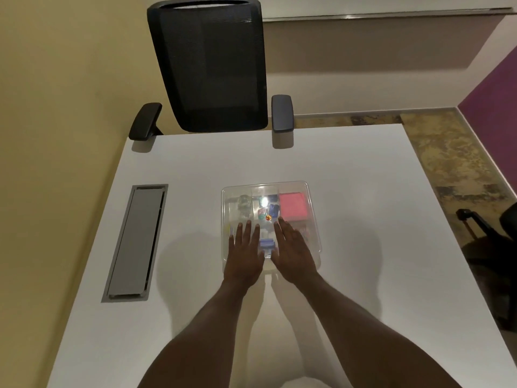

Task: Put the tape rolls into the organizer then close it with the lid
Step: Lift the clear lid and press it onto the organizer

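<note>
Both hands, left (244,254) and right (292,254), press spread flat on the organizer's clear plastic lid (293,189).

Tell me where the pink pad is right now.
In the head view, the pink pad lies in the far right compartment of the clear organizer, just beyond the right hand.

Organizer (312,208) sits mid-surface (363,219), lid (265,187) on it. Both hands flat on lid: left hand (242,257), right hand (292,254). Cable hatch (135,242) left; chair (212,65) behind surface.
</note>
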`<move>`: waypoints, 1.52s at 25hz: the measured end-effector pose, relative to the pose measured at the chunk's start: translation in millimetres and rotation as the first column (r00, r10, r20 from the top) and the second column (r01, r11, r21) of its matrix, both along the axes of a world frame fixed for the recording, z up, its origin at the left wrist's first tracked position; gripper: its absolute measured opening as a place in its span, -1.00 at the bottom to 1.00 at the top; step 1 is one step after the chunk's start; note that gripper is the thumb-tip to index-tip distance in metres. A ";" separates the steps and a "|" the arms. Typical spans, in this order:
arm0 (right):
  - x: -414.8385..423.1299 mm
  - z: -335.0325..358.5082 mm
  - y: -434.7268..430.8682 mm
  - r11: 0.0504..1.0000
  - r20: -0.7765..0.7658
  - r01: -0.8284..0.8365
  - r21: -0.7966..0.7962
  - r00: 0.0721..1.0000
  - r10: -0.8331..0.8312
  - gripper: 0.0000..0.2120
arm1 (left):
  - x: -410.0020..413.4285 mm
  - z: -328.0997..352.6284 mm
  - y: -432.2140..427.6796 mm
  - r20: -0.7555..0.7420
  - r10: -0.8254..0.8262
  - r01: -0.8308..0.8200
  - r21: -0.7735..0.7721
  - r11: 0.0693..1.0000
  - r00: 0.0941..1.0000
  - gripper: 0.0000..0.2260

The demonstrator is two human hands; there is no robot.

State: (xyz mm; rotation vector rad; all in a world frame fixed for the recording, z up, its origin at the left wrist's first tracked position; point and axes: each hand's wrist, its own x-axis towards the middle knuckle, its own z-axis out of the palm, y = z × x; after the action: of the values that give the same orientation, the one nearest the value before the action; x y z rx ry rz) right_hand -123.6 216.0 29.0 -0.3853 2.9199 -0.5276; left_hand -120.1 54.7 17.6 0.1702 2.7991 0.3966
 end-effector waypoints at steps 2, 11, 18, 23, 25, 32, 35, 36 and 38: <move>12.8 -7.4 -4.4 1.000 0.086 -0.014 0.025 0.996 0.012 -0.30 | 9.8 -1.9 3.5 0.032 -0.023 0.024 -0.022 0.999 0.999 -0.35; 34.1 -13.7 -7.7 0.980 0.061 0.009 0.197 0.998 -0.021 -0.34 | 10.6 -8.9 6.3 0.056 -0.032 0.035 -0.066 0.997 0.998 -0.38; 21.8 -16.3 -10.3 0.992 0.001 0.094 0.085 0.996 -0.094 -0.37 | -5.3 -10.0 3.9 0.048 -0.026 0.029 -0.058 0.998 0.998 -0.37; -7.1 -19.5 -13.4 0.986 0.028 0.126 0.112 0.991 -0.130 -0.42 | -34.7 -4.9 3.4 0.060 -0.001 0.002 -0.017 1.000 0.998 -0.38; -21.9 -23.2 -14.0 0.988 0.061 0.109 0.113 0.991 -0.117 -0.46 | -50.8 -4.5 2.3 0.057 -0.001 0.002 -0.011 1.000 0.998 -0.38; -65.6 -17.9 -13.0 0.982 -0.014 0.139 0.127 0.990 -0.138 -0.52 | -96.8 -11.3 0.5 0.049 -0.019 0.020 -0.014 1.000 0.999 -0.36; -76.9 -18.8 -10.3 0.979 -0.098 0.122 0.163 0.989 -0.107 -0.52 | -109.7 -15.9 -0.8 0.039 -0.036 0.037 -0.025 0.999 0.999 -0.35; -78.9 -18.1 -9.9 0.978 -0.114 0.124 0.171 0.988 -0.105 -0.53 | -111.7 -16.5 -1.1 0.041 -0.039 0.040 -0.031 0.999 0.998 -0.35; -83.7 -20.0 -9.2 0.977 -0.115 0.122 0.174 0.988 -0.102 -0.54 | -112.9 -17.3 -1.1 0.034 -0.037 0.038 -0.030 0.999 0.999 -0.37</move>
State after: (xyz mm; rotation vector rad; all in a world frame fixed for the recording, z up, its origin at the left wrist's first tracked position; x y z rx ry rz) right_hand -207.3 206.8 9.0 -0.2326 3.0733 -0.2593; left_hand -232.9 53.5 0.3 0.2075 2.7633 0.3445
